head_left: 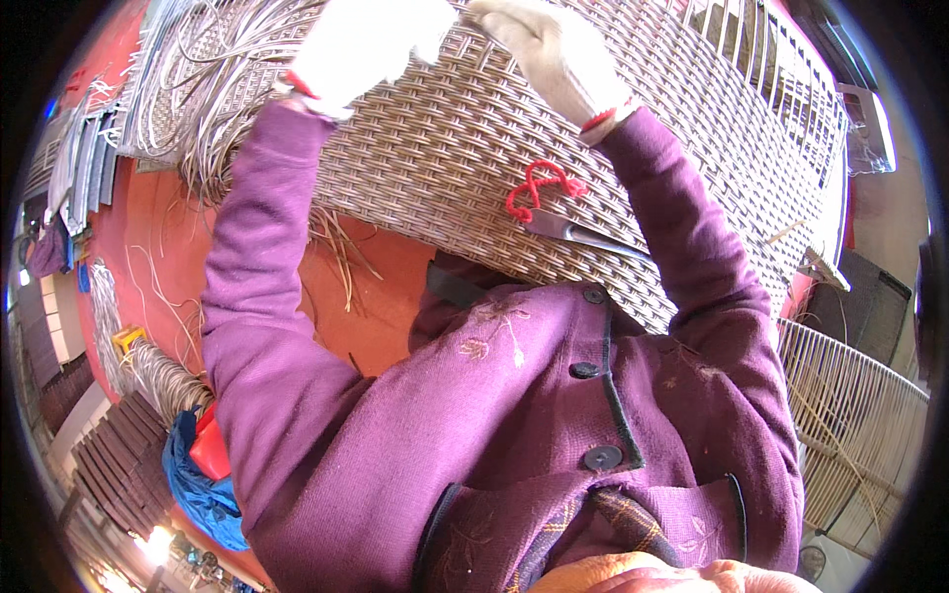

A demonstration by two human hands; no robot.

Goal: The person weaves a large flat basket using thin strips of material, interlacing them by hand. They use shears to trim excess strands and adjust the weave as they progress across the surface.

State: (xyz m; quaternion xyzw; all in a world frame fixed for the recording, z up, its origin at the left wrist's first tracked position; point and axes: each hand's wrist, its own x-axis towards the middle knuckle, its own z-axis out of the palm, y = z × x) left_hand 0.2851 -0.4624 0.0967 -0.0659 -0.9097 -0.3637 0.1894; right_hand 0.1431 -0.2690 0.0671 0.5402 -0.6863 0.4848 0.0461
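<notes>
Purple jacket [474, 425] (dark buttons [602, 458]), white gloves [559, 59]

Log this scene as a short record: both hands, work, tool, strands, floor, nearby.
Left hand: white glove, over the panel; grip lost in glare
Right hand: pale glove, fingers bent, beside the left hand; grip unclear
Work: woven panel, brown-grey
Tool: metal, red cord at one end, lying on the panel
Strands: loose, heaped on the panel's left part
Floor: red
Nearby: blue cloth, lower left
</notes>
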